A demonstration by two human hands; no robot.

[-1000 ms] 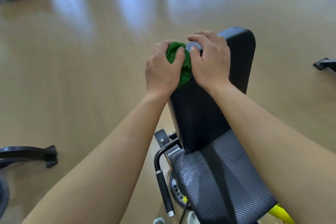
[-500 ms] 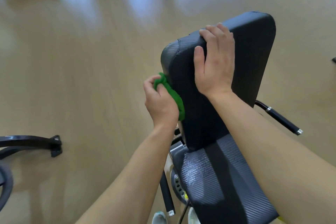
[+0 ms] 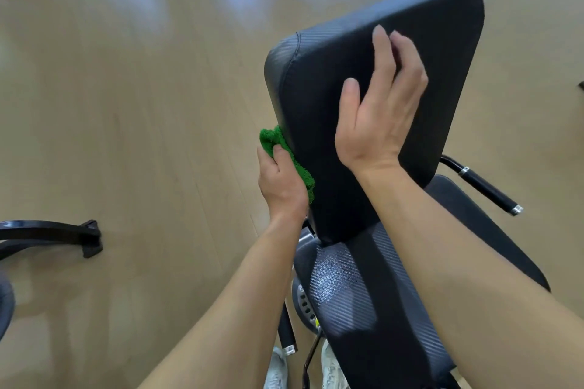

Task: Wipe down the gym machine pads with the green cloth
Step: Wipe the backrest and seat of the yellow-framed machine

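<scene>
- The left hand is closed around the green cloth, fingers curled over it and pressing it against the left edge of the back pad.
- The cloth bunches out above the left fingers and runs down between the palm and the pad's side; it touches the pad along that edge.
- The right hand lies flat on the pad's face, holding nothing; its fingers are loosely spread and point up toward the pad's top, with the thumb set apart toward the left.
- The right fingertips look slightly blurred.
- The pad stands tilted, its top leaning to the right, well above both wrists.
- Below the wrists lies the seat pad, a textured black surface with a pale sheen patch, partly under the right forearm.
- To the right of the right hand a black handle with a silver end sticks out.
- Far to the left of the left fingers a black frame foot rests on the wooden floor.
- Pale shoes show at the bottom edge.
</scene>
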